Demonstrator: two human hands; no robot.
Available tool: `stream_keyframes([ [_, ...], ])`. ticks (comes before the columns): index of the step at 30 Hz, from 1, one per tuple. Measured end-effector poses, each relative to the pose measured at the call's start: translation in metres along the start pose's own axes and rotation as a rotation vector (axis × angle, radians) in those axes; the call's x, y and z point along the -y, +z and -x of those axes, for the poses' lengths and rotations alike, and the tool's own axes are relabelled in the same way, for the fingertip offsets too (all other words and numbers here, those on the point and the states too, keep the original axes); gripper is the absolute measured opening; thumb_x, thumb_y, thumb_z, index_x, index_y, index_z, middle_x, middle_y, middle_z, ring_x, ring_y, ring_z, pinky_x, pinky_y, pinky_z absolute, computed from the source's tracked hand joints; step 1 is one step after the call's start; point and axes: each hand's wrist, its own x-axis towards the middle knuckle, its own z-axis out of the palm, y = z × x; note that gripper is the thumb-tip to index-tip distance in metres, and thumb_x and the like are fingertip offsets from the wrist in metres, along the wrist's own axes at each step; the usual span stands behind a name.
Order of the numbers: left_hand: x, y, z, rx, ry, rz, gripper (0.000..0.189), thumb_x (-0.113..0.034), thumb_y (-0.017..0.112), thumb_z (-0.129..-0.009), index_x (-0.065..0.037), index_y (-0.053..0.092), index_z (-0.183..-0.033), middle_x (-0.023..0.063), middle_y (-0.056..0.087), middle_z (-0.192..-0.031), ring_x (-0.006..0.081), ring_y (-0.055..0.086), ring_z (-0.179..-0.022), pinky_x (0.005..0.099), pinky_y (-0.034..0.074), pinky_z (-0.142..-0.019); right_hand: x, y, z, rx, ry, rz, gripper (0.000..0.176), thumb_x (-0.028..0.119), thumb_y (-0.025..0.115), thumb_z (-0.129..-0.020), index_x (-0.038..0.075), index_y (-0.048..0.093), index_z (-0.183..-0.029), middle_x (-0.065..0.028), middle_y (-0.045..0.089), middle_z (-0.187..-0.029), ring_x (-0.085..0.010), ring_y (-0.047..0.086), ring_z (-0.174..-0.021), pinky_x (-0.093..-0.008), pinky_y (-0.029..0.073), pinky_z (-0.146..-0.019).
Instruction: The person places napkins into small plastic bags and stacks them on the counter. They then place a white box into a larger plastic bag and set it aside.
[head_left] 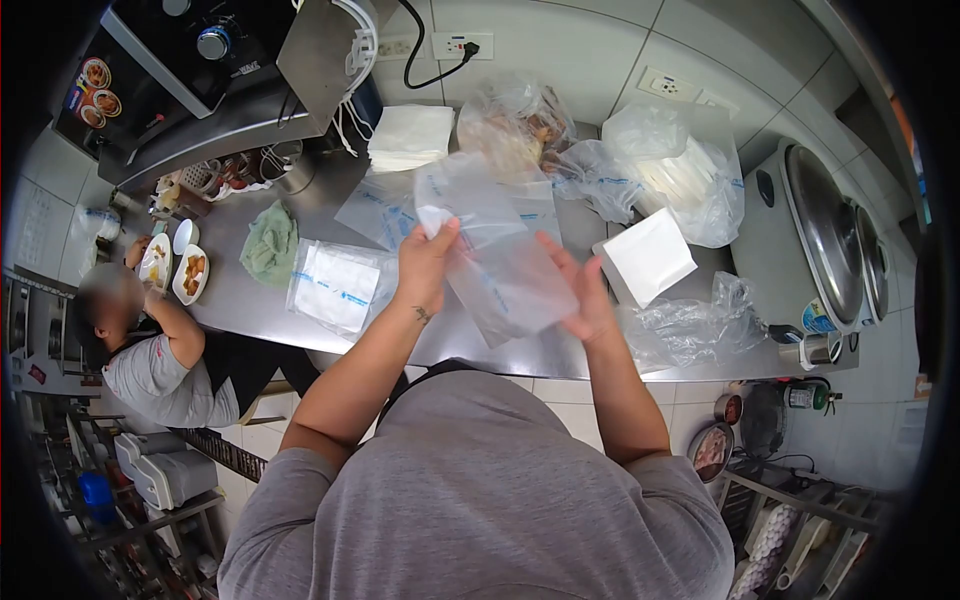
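A clear plastic bag (505, 250) with blue print hangs above the steel counter, smeared a little by motion. My left hand (428, 265) is closed on its left edge, thumb on top. At the bag's right edge is my right hand (585, 295), fingers apart and slightly blurred; whether it touches the plastic is hard to tell. Under and behind the held bag lie more clear bags (385, 208) with blue print. Just right of my right hand sits a stack of white paper pieces (648, 258). Left of my left forearm lies a plastic-wrapped white packet (338, 290).
Along the wall are a white paper stack (410, 135), a bag with brownish contents (520, 120) and a bag of white items (680, 170). Crumpled plastic (700, 325) lies near a large lidded cooker (800, 230). A seated person (165, 370) eats at the left, beyond a green cloth (270, 243).
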Motion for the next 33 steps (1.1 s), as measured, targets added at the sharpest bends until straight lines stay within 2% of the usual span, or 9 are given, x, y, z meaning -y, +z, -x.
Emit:
stream_keyframes([
  [4, 0.007, -0.007, -0.007, -0.206, 0.104, 0.217, 0.029, -0.018, 0.064, -0.093, -0.001, 0.052, -0.113, 0.0082, 0.062, -0.101, 0.0205, 0.064, -0.089, 0.0384, 0.056, -0.077, -0.033, 0.002, 0.01, 0.046, 0.057, 0.054, 0.094, 0.063, 0.062, -0.082, 0.003, 0.029, -0.147, -0.0163, 0.05, -0.136, -0.0256, 0.045, -0.129, -0.0391, 0.038, -0.105],
  [11, 0.04, -0.035, -0.035, -0.468, 0.242, 0.047, 0.049, -0.019, 0.075, -0.084, 0.0, 0.049, -0.122, 0.0089, 0.06, -0.109, 0.02, 0.058, -0.104, 0.0321, 0.049, -0.086, -0.045, -0.019, -0.009, -0.549, 0.052, 0.516, 0.033, 0.024, 0.076, -0.082, 0.002, 0.067, -0.104, -0.0069, 0.068, -0.094, -0.0158, 0.063, -0.081, -0.0276, 0.049, -0.075],
  [13, 0.022, -0.024, -0.011, -0.652, 1.014, -0.831, 0.058, -0.019, 0.077, -0.082, -0.001, 0.046, -0.126, 0.0063, 0.059, -0.104, 0.0148, 0.056, -0.098, 0.0268, 0.047, -0.083, -0.042, -0.009, -0.015, -0.636, -0.03, 0.529, 0.021, 0.016, 0.078, -0.08, 0.002, 0.07, -0.094, -0.0039, 0.068, -0.085, -0.012, 0.061, -0.07, -0.0244, 0.048, -0.066],
  [14, 0.016, -0.016, 0.004, -0.651, 1.011, -0.834, 0.058, -0.019, 0.077, -0.082, -0.001, 0.046, -0.126, 0.0063, 0.059, -0.104, 0.0148, 0.056, -0.098, 0.0268, 0.047, -0.083, -0.042, 0.001, -0.016, -0.617, -0.059, 0.53, 0.022, 0.016, 0.079, -0.079, 0.002, 0.069, -0.093, -0.0028, 0.067, -0.082, -0.0099, 0.058, -0.068, -0.0238, 0.046, -0.064],
  [16, 0.015, 0.002, 0.03, 0.242, 0.561, -0.734, 0.061, -0.01, 0.075, -0.081, -0.006, 0.042, -0.133, 0.0018, 0.057, -0.098, 0.0123, 0.054, -0.093, 0.0242, 0.045, -0.076, -0.047, 0.022, -0.017, -0.6, -0.075, 0.53, 0.022, 0.015, 0.079, -0.078, 0.002, 0.069, -0.093, -0.0017, 0.066, -0.08, -0.0078, 0.055, -0.066, -0.0233, 0.043, -0.061],
  [19, 0.032, 0.008, 0.027, 0.371, 0.25, -0.466, 0.05, 0.005, 0.067, -0.078, -0.01, 0.055, -0.124, -0.0012, 0.054, -0.09, 0.0116, 0.052, -0.084, 0.022, 0.042, -0.071, -0.045, 0.029, -0.021, -0.598, -0.092, 0.436, 0.019, 0.013, 0.081, -0.075, 0.004, 0.066, -0.081, 0.0011, 0.061, -0.072, -0.0056, 0.05, -0.062, -0.0225, 0.039, -0.057],
  [24, 0.001, -0.046, 0.001, 0.128, 0.755, -0.99, 0.036, 0.014, 0.057, -0.073, -0.005, 0.068, -0.101, 0.0068, 0.063, -0.099, 0.0225, 0.062, -0.086, 0.0295, 0.049, -0.075, 0.008, -0.029, 0.004, -0.605, -0.043, 1.16, 0.027, 0.015, 0.08, -0.076, 0.008, 0.055, -0.066, 0.0006, 0.057, -0.072, -0.0095, 0.053, -0.066, -0.0279, 0.043, -0.063],
  [27, -0.016, -0.04, 0.01, 0.039, 0.77, -1.314, 0.036, 0.013, 0.054, -0.075, -0.004, 0.069, -0.102, 0.0122, 0.064, -0.112, 0.0298, 0.064, -0.096, 0.0346, 0.051, -0.082, 0.048, -0.035, 0.017, -0.818, -0.496, 1.956, 0.026, 0.014, 0.081, -0.068, 0.002, 0.059, -0.076, -0.0108, 0.062, -0.087, -0.0284, 0.058, -0.085, -0.0378, 0.046, -0.075],
  [33, -0.012, -0.016, 0.019, 0.106, 0.76, -1.256, 0.042, 0.009, 0.052, -0.077, -0.003, 0.065, -0.116, 0.0137, 0.062, -0.121, 0.0323, 0.062, -0.104, 0.0361, 0.051, -0.09, 0.07, -0.058, 0.031, -0.927, -0.272, 2.049, 0.018, 0.012, 0.075, -0.07, 0.002, 0.065, -0.081, -0.015, 0.063, -0.094, -0.035, 0.056, -0.093, -0.0402, 0.047, -0.08],
])
